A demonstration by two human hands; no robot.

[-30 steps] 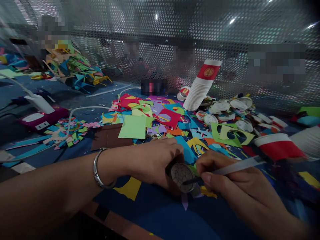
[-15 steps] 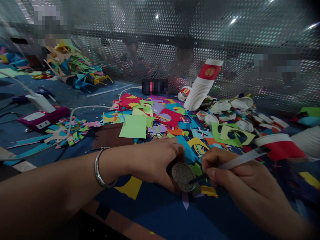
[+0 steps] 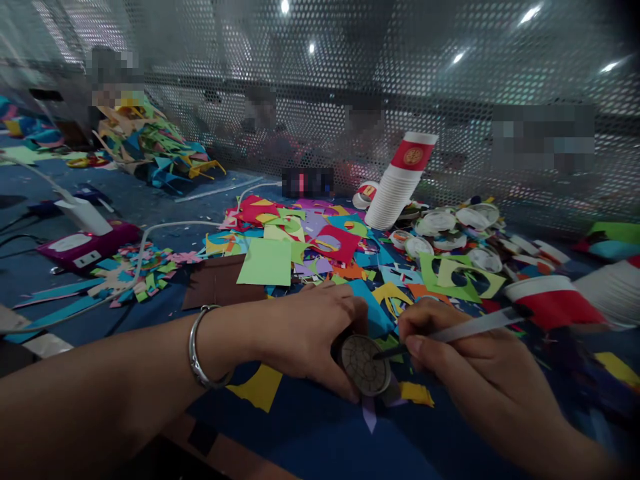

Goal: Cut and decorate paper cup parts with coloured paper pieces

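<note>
Table [image 3: 320, 440] w/ paper scraps [image 3: 300, 247], cup stack [image 3: 397, 187] at far edge. Left hand [image 3: 305, 333] still clamps round disc [image 3: 365, 365] near front edge; right hand [image 3: 450, 353] pinches pen [image 3: 465, 327], tip now moved from disc's lower rim to upper right; drawing goes on.

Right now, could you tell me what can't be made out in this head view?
- Round disc: its pen-drawn pattern is too small and dim to read.
- Pen tip: whether it touches the disc, unclear.
- Left hand: fingertips hidden behind the disc.
- Right hand: its forearm is cut off by the frame's lower right corner.
</note>
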